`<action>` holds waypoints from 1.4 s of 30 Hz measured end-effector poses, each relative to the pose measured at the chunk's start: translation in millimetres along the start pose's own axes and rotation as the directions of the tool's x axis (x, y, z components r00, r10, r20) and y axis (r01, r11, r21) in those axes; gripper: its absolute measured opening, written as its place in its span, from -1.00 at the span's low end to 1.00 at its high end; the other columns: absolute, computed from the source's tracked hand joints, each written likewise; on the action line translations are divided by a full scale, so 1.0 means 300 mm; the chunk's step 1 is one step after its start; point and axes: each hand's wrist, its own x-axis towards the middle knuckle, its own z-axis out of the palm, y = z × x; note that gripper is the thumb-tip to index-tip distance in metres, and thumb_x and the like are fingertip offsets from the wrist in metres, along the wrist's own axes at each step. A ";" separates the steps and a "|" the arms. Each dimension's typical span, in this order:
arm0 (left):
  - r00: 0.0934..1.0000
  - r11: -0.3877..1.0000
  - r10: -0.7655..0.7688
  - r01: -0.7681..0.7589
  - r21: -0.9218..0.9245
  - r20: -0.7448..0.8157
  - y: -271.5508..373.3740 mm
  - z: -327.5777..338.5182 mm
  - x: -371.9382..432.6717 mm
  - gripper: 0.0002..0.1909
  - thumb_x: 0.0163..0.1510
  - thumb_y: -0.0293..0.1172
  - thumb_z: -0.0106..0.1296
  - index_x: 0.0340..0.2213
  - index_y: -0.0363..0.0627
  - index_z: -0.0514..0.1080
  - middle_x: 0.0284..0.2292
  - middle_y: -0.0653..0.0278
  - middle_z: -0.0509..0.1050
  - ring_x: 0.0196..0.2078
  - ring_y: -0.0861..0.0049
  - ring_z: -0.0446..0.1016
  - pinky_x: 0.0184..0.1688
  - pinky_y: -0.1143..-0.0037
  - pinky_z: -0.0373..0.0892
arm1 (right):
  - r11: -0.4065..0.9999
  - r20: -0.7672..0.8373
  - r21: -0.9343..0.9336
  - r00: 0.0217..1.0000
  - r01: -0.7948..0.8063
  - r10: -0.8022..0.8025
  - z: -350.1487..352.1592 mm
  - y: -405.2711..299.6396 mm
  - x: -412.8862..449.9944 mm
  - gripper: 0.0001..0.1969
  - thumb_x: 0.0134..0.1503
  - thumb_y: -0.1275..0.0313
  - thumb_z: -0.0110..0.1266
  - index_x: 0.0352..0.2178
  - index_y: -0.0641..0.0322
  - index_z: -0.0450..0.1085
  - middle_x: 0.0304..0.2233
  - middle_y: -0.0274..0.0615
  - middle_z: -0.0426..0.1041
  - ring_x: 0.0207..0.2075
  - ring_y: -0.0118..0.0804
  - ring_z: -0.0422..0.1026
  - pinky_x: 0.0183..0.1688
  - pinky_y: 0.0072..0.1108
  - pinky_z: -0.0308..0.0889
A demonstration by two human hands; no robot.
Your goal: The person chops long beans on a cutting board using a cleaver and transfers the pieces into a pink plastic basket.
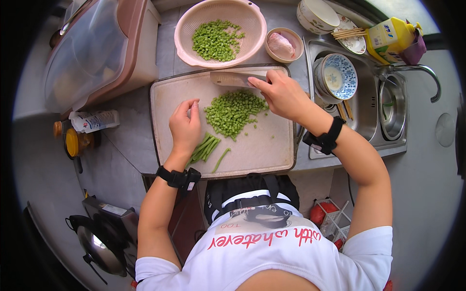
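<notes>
My right hand (278, 92) grips a kitchen knife (233, 79) near the top edge of a pale cutting board (265, 152); the blade lies roughly level across the view. Just below the blade is a heap of chopped green beans (235, 112). My left hand (186, 125) is left of the heap, fingers curled with the thumb up, and nothing is seen in it. Under its wrist side lie uncut green beans (206, 147), with a single bean (221, 160) apart to their right. A pink colander (255, 40) behind the board contains more chopped beans (214, 40).
Right of the colander stands a bowl with raw meat (281, 45). Stacked bowls (336, 78) and chopsticks are in the steel sink (366, 109), below a yellow bottle (387, 38). A lidded bin (134, 54) stands left; a packet (94, 121) and jars are below it.
</notes>
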 end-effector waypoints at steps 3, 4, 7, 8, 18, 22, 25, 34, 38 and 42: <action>1.000 1.000 0.027 -0.027 -0.011 -0.013 0.002 0.005 -0.006 -0.80 0.13 -0.43 -0.07 -0.32 -0.32 0.46 -0.40 0.14 0.53 -0.35 0.52 0.49 -0.25 0.54 0.37 | 0.999 -0.024 -0.033 0.999 0.041 -0.042 0.024 0.010 0.035 -0.56 -0.10 0.56 0.03 -0.10 0.13 0.37 -0.36 -0.07 0.29 -0.30 -0.09 0.34 -0.30 -0.39 0.33; 1.000 1.000 0.020 -0.020 -0.005 -0.014 0.002 0.002 -0.010 -0.80 0.13 -0.43 -0.07 -0.32 -0.32 0.46 -0.40 0.14 0.53 -0.35 0.52 0.49 -0.25 0.54 0.37 | 0.998 0.015 0.030 0.999 0.046 -0.047 0.022 0.014 0.027 -0.57 -0.10 0.55 0.04 -0.11 0.12 0.37 -0.38 -0.08 0.29 -0.32 -0.09 0.34 -0.32 -0.38 0.32; 0.999 1.000 0.007 -0.006 0.030 -0.032 -0.008 -0.016 -0.019 -0.80 0.12 -0.44 -0.06 -0.31 -0.33 0.46 -0.39 0.15 0.53 -0.34 0.54 0.48 -0.25 0.57 0.37 | 0.994 0.045 0.112 0.999 0.015 -0.020 -0.022 -0.016 -0.053 -0.58 -0.10 0.56 0.04 -0.11 0.11 0.37 -0.40 -0.09 0.29 -0.35 -0.08 0.33 -0.34 -0.36 0.30; 0.999 0.999 -0.043 0.043 -0.015 -0.031 -0.021 -0.025 -0.022 -0.81 0.12 -0.44 -0.05 -0.31 -0.33 0.46 -0.39 0.16 0.52 -0.36 0.55 0.48 -0.26 0.59 0.37 | 0.990 0.009 0.135 0.999 -0.033 0.032 -0.034 -0.031 -0.085 -0.58 -0.08 0.58 0.04 -0.11 0.10 0.37 -0.43 -0.08 0.28 -0.37 -0.06 0.33 -0.35 -0.35 0.29; 0.998 0.998 0.055 -0.057 0.032 0.033 0.025 -0.017 -0.049 -0.87 0.00 -0.43 0.08 -0.41 -0.23 0.46 -0.45 0.18 0.44 -0.40 0.37 0.42 -0.33 0.47 0.35 | 0.879 0.018 0.218 0.902 -0.425 0.432 -0.037 -0.159 -0.322 -0.63 -0.02 0.57 0.06 -0.10 0.27 0.33 -0.46 -0.01 0.29 -0.45 -0.04 0.35 -0.38 -0.37 0.29; 0.979 0.975 0.203 -0.205 0.086 0.024 0.055 -0.020 -0.088 -0.91 -0.05 -0.45 0.10 -0.47 -0.19 0.44 -0.45 0.19 0.43 -0.40 0.34 0.38 -0.36 0.46 0.32 | 0.836 -0.135 0.351 0.861 -0.422 0.491 -0.036 -0.183 -0.358 -0.69 0.04 0.54 0.06 -0.14 0.38 0.30 -0.53 -0.09 0.28 -0.57 -0.23 0.35 -0.50 -0.50 0.27; 0.915 0.894 0.396 -0.403 0.196 0.078 0.087 -0.027 -0.162 -0.86 -0.14 -0.45 0.20 -0.51 -0.15 0.43 -0.50 0.25 0.35 -0.42 0.35 0.31 -0.35 0.43 0.24 | 0.418 0.185 0.674 0.687 -0.609 0.703 -0.041 -0.185 -0.404 -0.74 0.11 0.50 0.02 -0.17 0.39 0.28 -0.60 -0.23 0.25 -0.68 -0.42 0.31 -0.62 -0.58 0.24; 0.910 0.799 0.338 -0.412 0.439 0.240 0.037 -0.034 -0.339 -0.37 -0.20 -0.20 0.29 -0.16 -0.18 0.19 -0.04 0.01 0.18 0.04 0.05 0.21 0.06 0.22 0.11 | 0.362 0.248 0.738 0.727 -0.569 0.640 -0.054 -0.283 -0.399 -0.78 0.14 0.47 -0.01 -0.20 0.39 0.27 -0.63 -0.29 0.25 -0.69 -0.52 0.28 -0.64 -0.64 0.20; 0.921 0.832 0.365 -0.388 0.396 0.134 -0.050 -0.015 -0.344 -0.40 -0.18 -0.24 0.28 -0.17 -0.19 0.21 -0.06 -0.01 0.24 -0.02 0.03 0.28 0.01 0.22 0.21 | 0.647 0.076 0.636 0.868 -0.421 0.490 -0.017 -0.315 -0.369 -0.76 0.07 0.50 0.07 -0.22 0.39 0.31 -0.57 -0.15 0.27 -0.58 -0.33 0.33 -0.51 -0.53 0.23; 0.925 0.874 0.374 -0.377 0.306 0.071 -0.075 -0.022 -0.338 -0.43 -0.18 -0.33 0.28 -0.18 -0.21 0.22 -0.17 0.01 0.37 -0.15 0.05 0.39 -0.12 0.27 0.33 | 0.779 0.041 0.552 0.942 -0.298 0.332 -0.001 -0.359 -0.331 -0.74 0.01 0.53 0.08 -0.23 0.39 0.33 -0.51 -0.06 0.31 -0.54 -0.14 0.34 -0.47 -0.47 0.25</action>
